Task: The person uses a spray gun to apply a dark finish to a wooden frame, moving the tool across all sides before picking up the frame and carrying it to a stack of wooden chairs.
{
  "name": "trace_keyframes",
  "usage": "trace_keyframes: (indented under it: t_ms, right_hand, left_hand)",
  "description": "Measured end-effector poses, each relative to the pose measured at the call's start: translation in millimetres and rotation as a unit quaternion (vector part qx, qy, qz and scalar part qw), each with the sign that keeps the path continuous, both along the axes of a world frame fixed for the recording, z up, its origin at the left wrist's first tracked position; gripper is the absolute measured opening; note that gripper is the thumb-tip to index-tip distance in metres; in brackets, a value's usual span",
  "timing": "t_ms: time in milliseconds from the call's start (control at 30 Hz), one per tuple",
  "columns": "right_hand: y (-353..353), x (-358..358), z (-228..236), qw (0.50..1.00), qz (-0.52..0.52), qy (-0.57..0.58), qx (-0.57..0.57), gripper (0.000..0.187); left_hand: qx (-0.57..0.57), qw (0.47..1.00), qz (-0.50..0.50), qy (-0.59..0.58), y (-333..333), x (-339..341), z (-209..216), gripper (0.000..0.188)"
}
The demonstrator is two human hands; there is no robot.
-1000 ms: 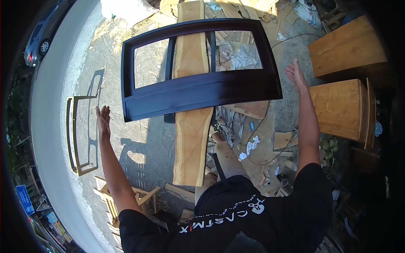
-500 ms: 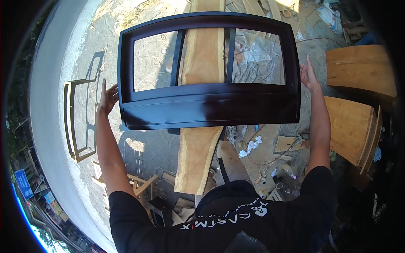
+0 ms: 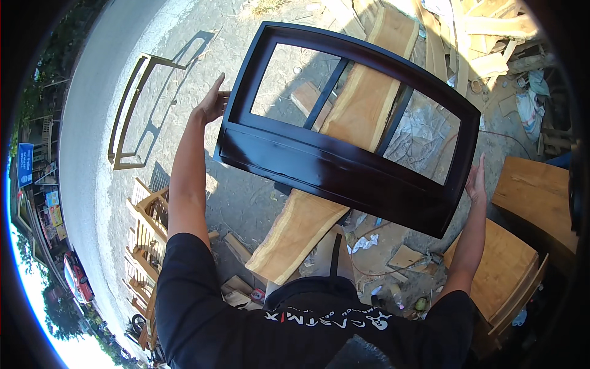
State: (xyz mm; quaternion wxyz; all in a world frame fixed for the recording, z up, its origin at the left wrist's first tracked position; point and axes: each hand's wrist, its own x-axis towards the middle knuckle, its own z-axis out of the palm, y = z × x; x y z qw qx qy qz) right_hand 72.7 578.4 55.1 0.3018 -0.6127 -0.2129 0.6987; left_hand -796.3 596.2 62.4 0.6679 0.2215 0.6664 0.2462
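While half a second ago the dark frame sat level and square in front of us, it now hangs tilted, its left end swung up and away and its right end dropped toward our body. We hold the dark lacquered wooden frame (image 3: pixel 344 163) off the ground between both hands. Our left hand (image 3: pixel 213 104) is spread flat against the frame's left upright, fingers open and pressing rather than curled round it. Our right hand (image 3: pixel 476 181) lies against the right edge near the lower corner, fingers extended along the wood; we cannot tell whether the thumb hooks behind. A second ago both hands were apart from the frame with palms open, so the grip is new and the piece has since turned in it.

Through the frame's two openings we see a long raw timber slab (image 3: pixel 319 203) lying on the concrete ground (image 3: pixel 246 197) below. An unfinished light wooden cabinet (image 3: pixel 513 277) stands just beside our right arm, and a pale bare frame (image 3: pixel 132 111) rests on the ground well to the left. Our judgement is that the load is being rotated, and palm pressure alone leaves it liable to slip.
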Motion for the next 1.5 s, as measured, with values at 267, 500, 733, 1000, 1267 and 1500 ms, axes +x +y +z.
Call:
trace_keyframes:
  t_ms: [267, 500, 733, 1000, 1267, 1500]
  right_hand:
    - [2.6, 4.5, 0.2, 1.0, -0.023, -0.011, -0.003, 0.114]
    - [10.9, -10.3, 19.1, 0.999, -0.018, -0.042, -0.003, 0.12]
    - [18.9, -24.1, 48.6, 0.997, -0.034, -0.055, 0.033, 0.113]
    - [37.6, -56.0, 78.7, 0.996, -0.011, -0.068, 0.062, 0.114]
    - [39.0, -138.0, 103.8, 0.994, 0.052, -0.044, 0.08, 0.114]
    - [23.7, -275.4, 140.1, 0.987, 0.132, -0.022, 0.089, 0.112]
  left_hand:
    - [0.016, 1.0, -0.022, 0.002, 8.7, -0.7, -4.9, 0.12]
    - [0.016, 0.999, -0.03, 0.019, -0.8, -1.4, -0.5, 0.117]
    - [0.034, 0.999, 0.0, -0.002, -12.4, -10.7, 12.8, 0.11]
    - [0.054, 0.998, 0.025, -0.005, -50.6, -51.4, 31.6, 0.105]
    - [0.078, 0.994, 0.072, 0.019, -145.0, -100.4, 60.1, 0.111]
    - [0.107, 0.982, 0.155, -0.007, -286.6, -207.7, 55.6, 0.118]
